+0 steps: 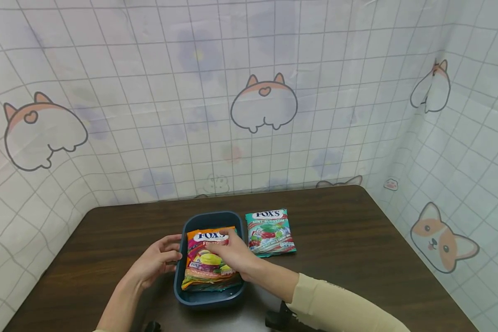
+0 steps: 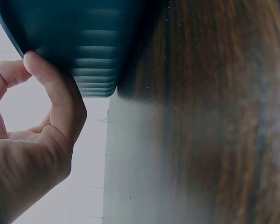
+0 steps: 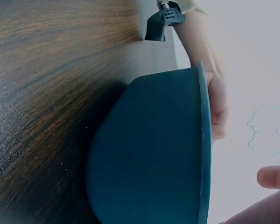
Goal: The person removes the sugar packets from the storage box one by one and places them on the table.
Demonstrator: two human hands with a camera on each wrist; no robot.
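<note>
A dark blue plastic container [image 1: 211, 302] stands on the table. Inside it lies an orange FOX'S candy bag [image 1: 209, 267], with a teal edge of another packet showing beneath. At the container's left rim, my left hand [image 1: 159, 260] grips the edge with bent fingers; the left wrist view shows a fingertip against the rim. Over the orange bag is my right hand [image 1: 234, 253], its thumb and forefinger apart. In the right wrist view its thumb [image 3: 273, 177] is above the rim; its other fingers are hidden.
A teal FOX'S mint bag [image 1: 270, 233] lies right of the container. The dark wooden table [image 1: 348, 240] ends at a wall cloth [image 1: 191, 115] with a grid and dog drawings. A black wrist mount [image 1: 279, 318] shows below my right forearm.
</note>
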